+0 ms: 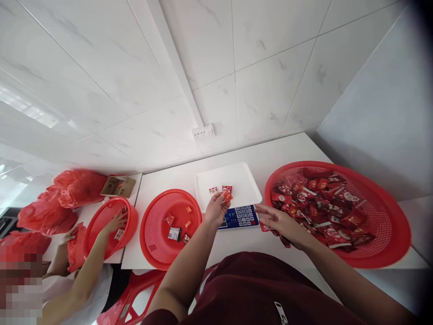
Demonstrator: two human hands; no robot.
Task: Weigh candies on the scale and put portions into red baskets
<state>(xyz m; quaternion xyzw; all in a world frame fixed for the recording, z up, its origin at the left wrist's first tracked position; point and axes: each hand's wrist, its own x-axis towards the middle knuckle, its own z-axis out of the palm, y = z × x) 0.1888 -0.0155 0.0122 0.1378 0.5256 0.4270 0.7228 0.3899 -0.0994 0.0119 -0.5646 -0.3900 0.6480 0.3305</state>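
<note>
Head view: at centre, the left hand (pixel 216 208), fingertips pinched, holds a red packet (pixel 228 197) over the white tray (pixel 233 174), and the right hand (pixel 284 225), half open, cradles further packets (pixel 264 228), with few in the centre-left basket (pixel 149 225) and most untouched in the right-hand basket (pixel 392 230)

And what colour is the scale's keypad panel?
The keypad panel is blue, with mostly pale keys; the head view shows it best.

beyond the grip, a veined white tile wall (pixel 270 45) carries trunking (pixel 176 58) down to a socket (pixel 203 132); beneath it, a white table (pixel 287 151); rightward, a plain wall (pixel 389 113); far left, glare (pixel 30 106).
</note>
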